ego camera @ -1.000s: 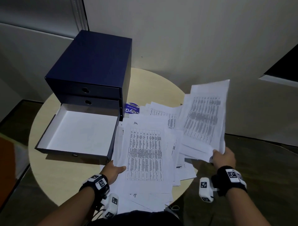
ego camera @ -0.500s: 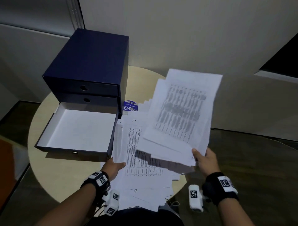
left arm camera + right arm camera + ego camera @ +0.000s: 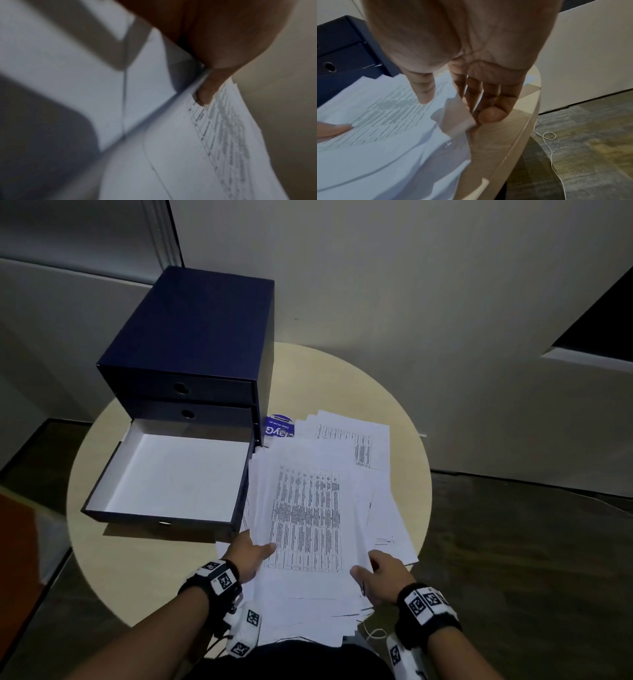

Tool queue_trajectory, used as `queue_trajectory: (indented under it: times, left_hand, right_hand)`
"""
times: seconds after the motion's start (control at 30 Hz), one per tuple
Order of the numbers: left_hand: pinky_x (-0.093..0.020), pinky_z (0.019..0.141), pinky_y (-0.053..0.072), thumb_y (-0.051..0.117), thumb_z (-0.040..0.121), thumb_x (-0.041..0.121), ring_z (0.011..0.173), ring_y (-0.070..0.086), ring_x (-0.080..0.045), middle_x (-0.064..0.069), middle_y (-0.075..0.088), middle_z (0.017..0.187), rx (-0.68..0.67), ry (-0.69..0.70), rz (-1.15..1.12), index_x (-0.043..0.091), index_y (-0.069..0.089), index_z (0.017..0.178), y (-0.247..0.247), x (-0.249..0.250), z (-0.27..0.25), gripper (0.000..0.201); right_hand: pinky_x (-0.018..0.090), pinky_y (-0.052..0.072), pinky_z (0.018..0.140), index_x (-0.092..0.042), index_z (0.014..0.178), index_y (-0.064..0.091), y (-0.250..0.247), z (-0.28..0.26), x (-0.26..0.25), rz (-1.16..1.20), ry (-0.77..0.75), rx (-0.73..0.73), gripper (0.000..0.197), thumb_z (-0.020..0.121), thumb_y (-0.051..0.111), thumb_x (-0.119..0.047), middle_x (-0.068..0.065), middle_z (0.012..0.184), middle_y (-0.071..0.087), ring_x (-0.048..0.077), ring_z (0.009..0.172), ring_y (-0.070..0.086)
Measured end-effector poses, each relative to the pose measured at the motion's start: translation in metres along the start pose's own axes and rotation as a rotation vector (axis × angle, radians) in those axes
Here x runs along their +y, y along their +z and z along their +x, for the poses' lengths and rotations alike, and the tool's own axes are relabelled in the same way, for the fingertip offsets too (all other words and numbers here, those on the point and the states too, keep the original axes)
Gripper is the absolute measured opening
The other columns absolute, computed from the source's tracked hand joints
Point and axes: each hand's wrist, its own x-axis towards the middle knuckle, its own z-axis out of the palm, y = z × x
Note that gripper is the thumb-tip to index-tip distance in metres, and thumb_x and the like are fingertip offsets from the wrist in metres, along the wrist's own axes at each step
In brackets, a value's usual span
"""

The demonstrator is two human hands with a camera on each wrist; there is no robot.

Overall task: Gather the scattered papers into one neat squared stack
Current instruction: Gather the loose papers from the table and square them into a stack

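A loose pile of printed white papers [image 3: 308, 508] lies on the round beige table [image 3: 144, 570], right of the open drawer; its sheets are fanned and skewed. My left hand [image 3: 260, 549] holds the pile's near left edge, thumb [image 3: 204, 94] on the top table-printed sheet [image 3: 223, 135], fingers hidden beneath. My right hand [image 3: 368, 565] is at the near right corner of the top bundle [image 3: 376, 121]. Its thumb [image 3: 423, 94] lies over the sheets and its fingers [image 3: 488, 102] reach under their edge.
A navy drawer box [image 3: 191, 344] stands at the table's back left, its bottom drawer [image 3: 161, 518] pulled out and white inside. A blue label card [image 3: 279, 429] peeks out behind the papers. The table rim [image 3: 522, 135] runs close to my right hand; a white cable [image 3: 547, 142] lies on the floor.
My right hand has swung the raised bundle of sheets leftwards and down onto the pile. The left hand has kept its place at the pile's left edge.
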Motion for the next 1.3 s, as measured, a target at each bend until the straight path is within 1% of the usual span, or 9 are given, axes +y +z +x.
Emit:
queue_trajectory:
  times: [0.2, 0.27, 0.37, 0.5, 0.67, 0.87, 1.0, 1.17, 1.3]
  left_hand:
    - [-0.040, 0.095, 0.046, 0.070, 0.081, 0.023, 0.101, 0.061, -0.027, -0.012, 0.067, 0.105, -0.058, 0.149, -0.095, 0.016, 0.061, 0.108, 0.022, 0.040, -0.029, 0.030]
    - [-0.031, 0.092, 0.046, 0.070, 0.084, 0.015, 0.100, 0.060, -0.021, -0.008, 0.067, 0.106, -0.102, 0.225, -0.139, 0.019, 0.062, 0.108, 0.027, 0.061, -0.040, 0.025]
    - [-0.010, 0.074, 0.047, 0.063, 0.093, 0.010, 0.090, 0.062, -0.006, 0.010, 0.069, 0.098, -0.102, 0.391, -0.032, 0.025, 0.063, 0.107, 0.034, 0.099, -0.055, 0.021]
    - [-0.018, 0.090, 0.048, 0.063, 0.093, 0.022, 0.097, 0.060, 0.003, 0.016, 0.063, 0.115, -0.015, 0.578, 0.136, 0.021, 0.059, 0.127, 0.041, 0.135, -0.060, 0.034]
    - [-0.031, 0.083, 0.057, 0.068, 0.089, 0.029, 0.093, 0.068, -0.014, 0.001, 0.070, 0.096, -0.008, 0.435, 0.122, 0.018, 0.062, 0.110, 0.051, 0.116, -0.050, 0.025]
    - [-0.032, 0.095, 0.050, 0.064, 0.092, 0.028, 0.109, 0.063, -0.021, 0.000, 0.065, 0.120, -0.065, 0.289, 0.207, 0.019, 0.048, 0.133, 0.058, 0.076, -0.032, 0.045]
    - [-0.040, 0.102, 0.047, 0.062, 0.083, 0.034, 0.122, 0.055, -0.022, -0.001, 0.054, 0.135, 0.088, 0.246, 0.504, 0.022, 0.046, 0.135, 0.044, 0.055, -0.016, 0.056]
    - [-0.055, 0.118, 0.008, 0.056, 0.085, 0.040, 0.145, 0.026, -0.037, -0.004, 0.020, 0.161, 0.310, -0.043, 0.836, 0.021, 0.016, 0.151, 0.023, 0.028, -0.016, 0.079]
    - [-0.060, 0.116, 0.009, 0.054, 0.085, 0.049, 0.148, 0.006, -0.041, -0.018, 0.021, 0.159, 0.328, -0.237, 0.824, 0.018, 0.004, 0.153, 0.022, 0.022, -0.017, 0.090]
  right_hand:
    - [0.021, 0.049, 0.070, -0.019, 0.139, 0.037, -0.016, -0.008, 0.001, 0.626, 0.056, 0.175, 0.065, 0.086, 0.074, -0.027, 0.002, 0.132, 0.049, 0.017, 0.098, 0.057]
    - [0.022, 0.050, 0.071, -0.011, 0.136, 0.042, -0.023, -0.011, 0.002, 0.842, 0.032, 0.137, 0.064, 0.083, 0.078, -0.021, -0.002, 0.120, 0.058, 0.012, 0.097, 0.060]
    - [0.017, 0.044, 0.040, -0.007, 0.095, 0.050, -0.035, -0.009, 0.008, 0.898, 0.036, 0.139, 0.056, 0.067, 0.086, -0.040, -0.001, 0.075, 0.050, 0.000, 0.047, 0.053]
    - [0.030, 0.051, 0.056, -0.011, 0.103, 0.048, -0.056, 0.005, 0.008, 0.737, 0.079, 0.391, 0.074, 0.063, 0.080, -0.064, 0.011, 0.091, 0.054, 0.027, 0.074, 0.061]
    - [0.037, 0.042, 0.055, -0.006, 0.055, 0.060, -0.051, 0.002, 0.001, 0.768, 0.008, 0.333, 0.037, 0.079, 0.080, -0.024, 0.016, 0.061, 0.049, 0.025, 0.052, 0.050]
    - [0.037, 0.049, 0.075, -0.012, 0.139, 0.032, -0.005, 0.016, -0.001, 0.943, 0.141, 0.216, 0.079, 0.082, 0.071, -0.052, 0.020, 0.105, 0.065, 0.025, 0.088, 0.062]
    - [0.034, 0.037, 0.056, -0.006, 0.113, 0.046, -0.010, 0.018, 0.007, 0.919, 0.139, 0.320, 0.050, 0.088, 0.061, -0.047, 0.005, 0.055, 0.046, 0.020, 0.048, 0.043]
    - [0.032, 0.038, 0.057, -0.001, 0.103, 0.058, -0.008, 0.020, 0.020, 0.871, 0.195, 0.378, 0.025, 0.096, 0.058, -0.024, 0.008, 0.058, 0.045, 0.020, 0.052, 0.044]
    - [0.041, 0.047, 0.070, 0.000, 0.126, 0.053, 0.007, 0.029, 0.031, 0.871, 0.275, 0.369, 0.046, 0.091, 0.063, -0.028, 0.011, 0.085, 0.063, 0.028, 0.073, 0.059]
